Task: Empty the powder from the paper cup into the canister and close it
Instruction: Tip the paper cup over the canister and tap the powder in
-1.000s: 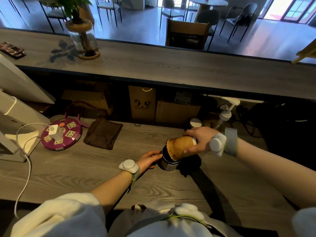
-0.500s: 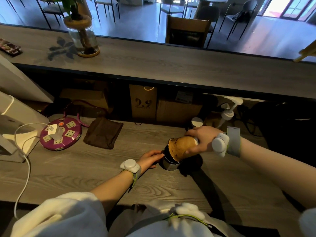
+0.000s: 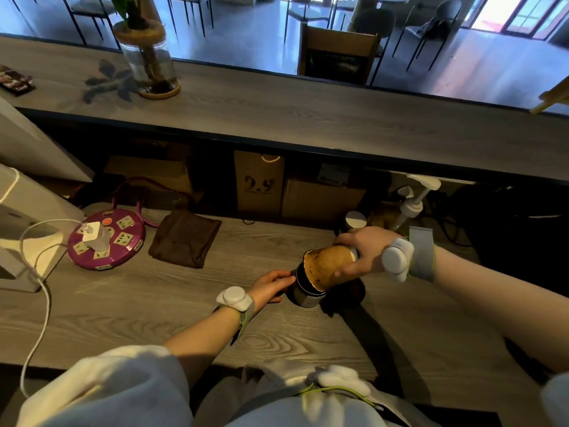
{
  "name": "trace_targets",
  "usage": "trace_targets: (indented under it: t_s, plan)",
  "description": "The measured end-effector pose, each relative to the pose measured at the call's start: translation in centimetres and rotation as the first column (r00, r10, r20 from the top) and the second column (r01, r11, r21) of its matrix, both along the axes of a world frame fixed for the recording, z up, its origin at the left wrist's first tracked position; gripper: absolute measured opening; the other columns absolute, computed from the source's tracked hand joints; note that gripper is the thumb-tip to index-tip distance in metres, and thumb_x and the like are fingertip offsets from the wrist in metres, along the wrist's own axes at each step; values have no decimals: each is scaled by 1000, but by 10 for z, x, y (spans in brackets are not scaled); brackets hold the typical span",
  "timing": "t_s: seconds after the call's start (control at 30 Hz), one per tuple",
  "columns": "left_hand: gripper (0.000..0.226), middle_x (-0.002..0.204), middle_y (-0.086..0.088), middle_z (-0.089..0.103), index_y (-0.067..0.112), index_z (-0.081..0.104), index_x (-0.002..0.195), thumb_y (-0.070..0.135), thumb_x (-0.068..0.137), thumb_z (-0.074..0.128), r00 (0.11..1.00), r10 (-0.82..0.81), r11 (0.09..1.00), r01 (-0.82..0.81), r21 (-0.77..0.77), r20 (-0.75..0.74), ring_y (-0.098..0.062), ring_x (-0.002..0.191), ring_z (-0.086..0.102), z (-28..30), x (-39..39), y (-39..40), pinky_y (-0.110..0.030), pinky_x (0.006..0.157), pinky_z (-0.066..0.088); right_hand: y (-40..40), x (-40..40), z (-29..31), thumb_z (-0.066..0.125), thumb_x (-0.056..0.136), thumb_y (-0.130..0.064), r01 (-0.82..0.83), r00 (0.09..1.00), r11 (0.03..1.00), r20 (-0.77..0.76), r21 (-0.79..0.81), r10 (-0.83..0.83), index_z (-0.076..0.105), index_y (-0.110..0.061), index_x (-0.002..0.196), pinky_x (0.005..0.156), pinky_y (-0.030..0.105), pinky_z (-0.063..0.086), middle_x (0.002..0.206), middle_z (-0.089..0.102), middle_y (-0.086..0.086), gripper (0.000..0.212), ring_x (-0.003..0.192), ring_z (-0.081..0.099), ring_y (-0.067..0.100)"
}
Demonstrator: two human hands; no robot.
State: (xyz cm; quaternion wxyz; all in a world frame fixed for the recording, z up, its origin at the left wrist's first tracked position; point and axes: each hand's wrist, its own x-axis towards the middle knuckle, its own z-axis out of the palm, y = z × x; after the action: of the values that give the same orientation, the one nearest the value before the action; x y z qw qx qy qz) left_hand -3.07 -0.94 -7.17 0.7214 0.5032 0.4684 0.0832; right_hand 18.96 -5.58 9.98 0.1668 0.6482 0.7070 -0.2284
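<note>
A brown paper cup is tipped on its side, mouth down-left over the open top of a small metal canister standing on the wooden desk. My right hand grips the cup near its base. My left hand rests against the canister's left side, fingers curled around it. Brown powder stains line the cup's inside. A round white lid-like disc lies just behind my right hand.
A purple round power strip with a white plug sits at left, and a folded brown cloth lies beside it. Pump bottles stand at the back right. A white appliance with a cable occupies the far left.
The cup stays tipped over the canister, both hands in nearly the same places. The view has shifted only slightly.
</note>
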Motion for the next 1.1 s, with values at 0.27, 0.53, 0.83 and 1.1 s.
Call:
trace_targets:
  t_s: [0.27, 0.53, 0.83, 1.1]
  plan:
    - [31, 120, -1, 59, 26, 54, 117, 35, 88, 60, 1000, -1, 1000, 1, -6, 4, -17, 116, 54, -3, -1, 1, -36, 98, 46, 4, -7, 3, 57, 73, -68, 7, 999, 1000, 33, -27, -6, 43, -22, 133, 91, 38, 51, 119, 62, 3, 77, 106, 59, 22]
    - [36, 121, -2, 59, 22, 54, 121, 34, 87, 61, 1000, 30, 1000, -30, -8, 5, -18, 119, 54, -4, 0, -1, -35, 99, 46, 10, -14, 3, 56, 71, -71, 26, 996, 998, 87, -58, -21, 44, -23, 131, 91, 41, 51, 118, 63, 3, 78, 105, 60, 23]
    - [44, 123, -3, 58, 20, 52, 127, 35, 87, 60, 1000, 19, 1000, -19, -19, 4, -20, 121, 52, -7, -1, 2, -35, 99, 46, 13, -22, 4, 56, 71, -71, 63, 989, 994, 136, -92, -50, 42, -23, 134, 91, 40, 52, 118, 62, 5, 80, 107, 59, 24]
    - [39, 121, -3, 59, 22, 53, 124, 34, 88, 59, 999, 34, 999, -34, -28, 2, -18, 119, 53, -6, -1, 1, -36, 99, 45, 17, -30, 6, 56, 71, -70, 113, 981, 986, 168, -123, -91, 43, -23, 133, 91, 40, 52, 116, 63, 5, 79, 106, 59, 24]
